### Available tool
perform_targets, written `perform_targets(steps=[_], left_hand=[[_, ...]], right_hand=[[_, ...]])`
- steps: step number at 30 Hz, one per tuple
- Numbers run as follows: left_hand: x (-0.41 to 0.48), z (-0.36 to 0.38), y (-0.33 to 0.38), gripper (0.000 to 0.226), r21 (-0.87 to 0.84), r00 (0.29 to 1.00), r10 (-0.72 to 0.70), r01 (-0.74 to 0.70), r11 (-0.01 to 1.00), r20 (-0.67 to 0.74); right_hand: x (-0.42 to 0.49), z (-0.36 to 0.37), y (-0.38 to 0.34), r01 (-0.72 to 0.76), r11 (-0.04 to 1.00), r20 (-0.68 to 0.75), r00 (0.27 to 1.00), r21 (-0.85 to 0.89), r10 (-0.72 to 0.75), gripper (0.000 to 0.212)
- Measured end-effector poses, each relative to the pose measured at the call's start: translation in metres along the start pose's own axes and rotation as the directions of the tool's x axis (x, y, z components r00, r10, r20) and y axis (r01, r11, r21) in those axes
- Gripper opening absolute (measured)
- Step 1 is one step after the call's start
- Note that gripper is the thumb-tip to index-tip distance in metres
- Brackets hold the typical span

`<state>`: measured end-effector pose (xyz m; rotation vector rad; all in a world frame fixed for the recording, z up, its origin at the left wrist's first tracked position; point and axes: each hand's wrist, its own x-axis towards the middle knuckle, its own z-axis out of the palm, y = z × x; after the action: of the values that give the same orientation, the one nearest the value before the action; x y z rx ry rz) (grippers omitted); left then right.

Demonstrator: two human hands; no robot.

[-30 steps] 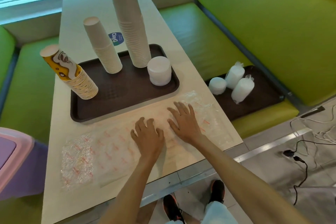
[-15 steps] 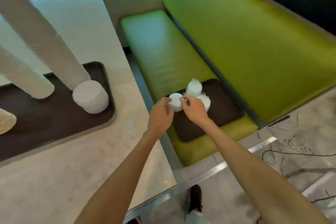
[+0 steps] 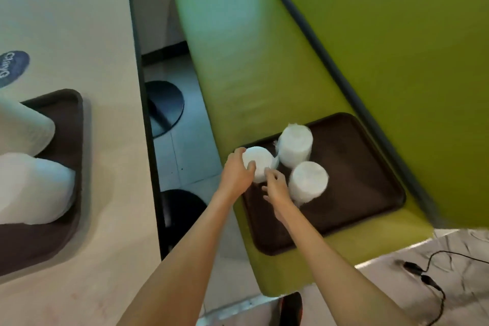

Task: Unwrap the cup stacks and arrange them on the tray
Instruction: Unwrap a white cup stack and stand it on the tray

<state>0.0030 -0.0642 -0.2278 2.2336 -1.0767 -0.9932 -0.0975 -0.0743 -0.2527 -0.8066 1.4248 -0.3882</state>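
Reaching across the gap between the table (image 3: 79,21) edge and the green bench seat (image 3: 238,61), your two arms meet over the bench tray (image 3: 370,193) at centre-right of the frame. That dark tray lies at the near end of the seat. Its right rim runs close under the backrest (image 3: 397,34) and its lower rim sits near the seat's front edge. Brown tray surface shows to the right of and below the stacks. Floor and a round black table base (image 3: 164,106) fill the narrow gap left of your left arm.

Three wrapped stacks stand close together in the tray's upper left part, white, short and cylindrical, seen from above. Your left hand (image 3: 236,171) grasps the left stack (image 3: 260,160), fingers curled over its top and side. Your right hand (image 3: 276,189) sits just below that stack with fingers bent toward it; you cannot tell whether it pinches the wrap or merely touches it. The upper stack (image 3: 295,147) shows a ragged tuft of wrap at its top edge. The right stack (image 3: 308,180) stands just beside your right hand.

At far left, the table tray (image 3: 74,119) and the pale cup stacks (image 3: 31,182) on it are cut off by the frame edge. Motion blur softens everything, so the wrap film itself is hard to make out
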Motion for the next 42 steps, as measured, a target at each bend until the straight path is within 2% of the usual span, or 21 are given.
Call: perform_targets(steps=[4,8,15,18,22,25,28,31,32,35,36,38,40,42], left_hand=[[0.046,0.017,-0.016,0.057,-0.065,0.999,-0.053,0.053,0.996,0.013],[0.073,0.031,-0.033,0.062,-0.106,0.993,-0.113,0.117,0.988,0.047],[0.088,0.049,-0.049,0.062,-0.312,0.961,-0.26,0.277,0.909,0.097],[0.084,0.05,-0.049,0.055,-0.386,0.926,-0.342,0.379,0.841,0.162],[0.066,0.038,-0.039,0.05,-0.363,0.906,-0.382,0.422,0.831,0.18],[0.047,0.019,-0.023,0.042,-0.266,0.922,-0.366,0.387,0.883,0.126],[0.017,-0.014,0.006,0.047,-0.146,0.953,-0.292,0.302,0.942,0.081],[-0.02,-0.061,0.033,0.072,-0.141,0.98,-0.189,0.197,0.97,0.065],[-0.034,-0.078,0.04,0.082,-0.156,0.988,-0.146,0.153,0.976,0.06],[-0.071,-0.119,0.049,0.108,-0.205,0.998,-0.035,0.047,0.978,0.06],[-0.089,-0.134,0.049,0.108,-0.219,0.999,-0.009,0.02,0.976,0.051],[-0.115,-0.153,0.048,0.094,-0.251,0.999,0.054,-0.052,0.967,0.003],[-0.143,-0.171,0.047,0.071,-0.294,0.992,0.114,-0.122,0.948,-0.045],[-0.165,-0.182,0.04,0.066,-0.337,0.991,0.118,-0.132,0.932,-0.062]], right_hand=[[0.044,0.022,0.016,-0.014,0.997,-0.085,0.996,0.072,0.02,0.064],[0.067,0.03,0.024,-0.002,0.996,-0.195,0.981,0.084,0.018,0.071],[0.095,0.033,0.034,0.055,0.996,-0.219,0.973,-0.069,-0.069,0.069],[0.094,0.033,0.037,-0.002,0.999,-0.226,0.974,-0.055,-0.011,0.067],[0.07,0.035,0.035,-0.036,0.998,-0.249,0.967,0.057,0.049,0.063],[0.04,0.042,0.03,-0.053,0.978,-0.224,0.97,0.202,0.098,0.066],[-0.001,0.045,0.011,-0.009,0.933,-0.184,0.98,0.36,0.081,0.06],[-0.043,0.039,-0.02,0.118,0.883,-0.105,0.991,0.454,-0.079,0.049],[-0.06,0.036,-0.033,0.151,0.871,-0.064,0.988,0.468,-0.137,0.052],[-0.095,0.027,-0.061,0.243,0.856,0.043,0.955,0.457,-0.295,0.081],[-0.112,0.026,-0.068,0.273,0.859,0.079,0.938,0.433,-0.338,0.088],[-0.135,0.025,-0.074,0.315,0.858,0.149,0.903,0.406,-0.403,0.091],[-0.159,0.028,-0.081,0.341,0.85,0.235,0.859,0.4,-0.455,0.083],[-0.181,0.033,-0.082,0.34,0.845,0.309,0.82,0.412,-0.481,0.076]])
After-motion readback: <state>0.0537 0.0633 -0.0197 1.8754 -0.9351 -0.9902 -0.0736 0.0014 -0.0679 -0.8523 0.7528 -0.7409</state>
